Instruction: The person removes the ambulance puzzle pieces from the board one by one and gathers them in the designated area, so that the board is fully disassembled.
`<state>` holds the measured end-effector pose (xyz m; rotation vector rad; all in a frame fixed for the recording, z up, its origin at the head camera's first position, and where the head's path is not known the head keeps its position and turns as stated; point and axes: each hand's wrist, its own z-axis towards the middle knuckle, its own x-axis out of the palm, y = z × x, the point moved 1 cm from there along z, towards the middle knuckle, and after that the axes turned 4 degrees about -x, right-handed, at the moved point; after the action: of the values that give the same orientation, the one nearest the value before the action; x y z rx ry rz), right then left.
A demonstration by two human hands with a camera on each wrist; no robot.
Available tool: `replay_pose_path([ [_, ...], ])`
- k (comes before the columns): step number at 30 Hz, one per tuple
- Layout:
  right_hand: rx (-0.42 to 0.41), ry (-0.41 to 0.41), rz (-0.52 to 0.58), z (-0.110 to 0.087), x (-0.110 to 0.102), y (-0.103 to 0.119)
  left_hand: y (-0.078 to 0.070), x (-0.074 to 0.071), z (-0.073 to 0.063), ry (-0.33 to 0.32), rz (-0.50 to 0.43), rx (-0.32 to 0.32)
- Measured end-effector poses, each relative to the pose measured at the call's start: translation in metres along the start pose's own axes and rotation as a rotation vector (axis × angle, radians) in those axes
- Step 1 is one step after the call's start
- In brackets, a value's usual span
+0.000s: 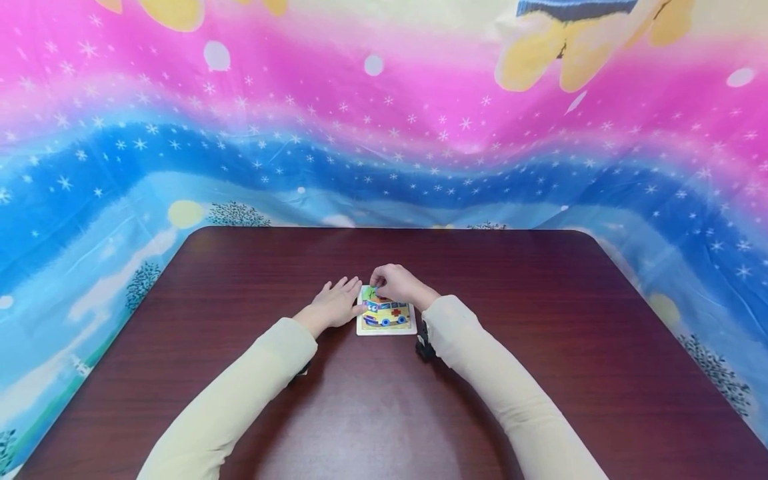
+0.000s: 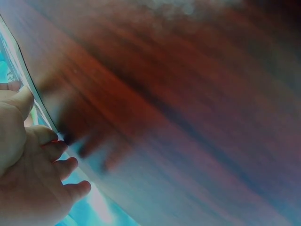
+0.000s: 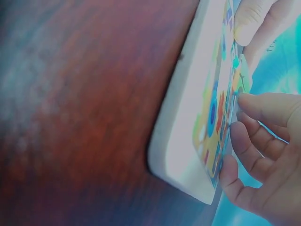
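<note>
A small square puzzle board (image 1: 387,333) with a white rim lies on the table, showing a yellow ambulance with a red cross. At its upper left corner my right hand (image 1: 401,284) pinches a green puzzle piece (image 3: 245,77), which stands tilted up from the picture in the right wrist view. The other fingers (image 3: 249,150) of that hand are bent close over the board. My left hand (image 1: 333,305) rests beside the board's left edge with fingers spread and fairly straight, its thumb overlapping the picture. Part of the board's top is hidden behind the right hand.
The dark reddish-brown table (image 1: 270,260) has rounded far corners. Behind and along both sides hangs a colourful cloth (image 1: 384,147) with snowflakes. A black device (image 1: 425,347) sits under the right wrist, near the board's lower right corner.
</note>
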<state>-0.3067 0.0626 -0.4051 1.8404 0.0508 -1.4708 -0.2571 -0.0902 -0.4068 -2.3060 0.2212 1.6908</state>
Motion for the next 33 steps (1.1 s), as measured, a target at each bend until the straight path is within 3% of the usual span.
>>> replay_pose_path([
  [11, -0.019, -0.043, -0.038, 0.001, -0.001, 0.000, 0.000, 0.002, 0.004, -0.004, 0.005, 0.004],
  [18, -0.014, -0.065, -0.005, -0.001, -0.005, -0.003, 0.000, 0.002, 0.004, 0.000, 0.000, 0.005],
  [33, 0.006, -0.101, 0.078, -0.025, -0.037, -0.033, -0.001, 0.000, 0.000, -0.003, -0.002, 0.007],
])
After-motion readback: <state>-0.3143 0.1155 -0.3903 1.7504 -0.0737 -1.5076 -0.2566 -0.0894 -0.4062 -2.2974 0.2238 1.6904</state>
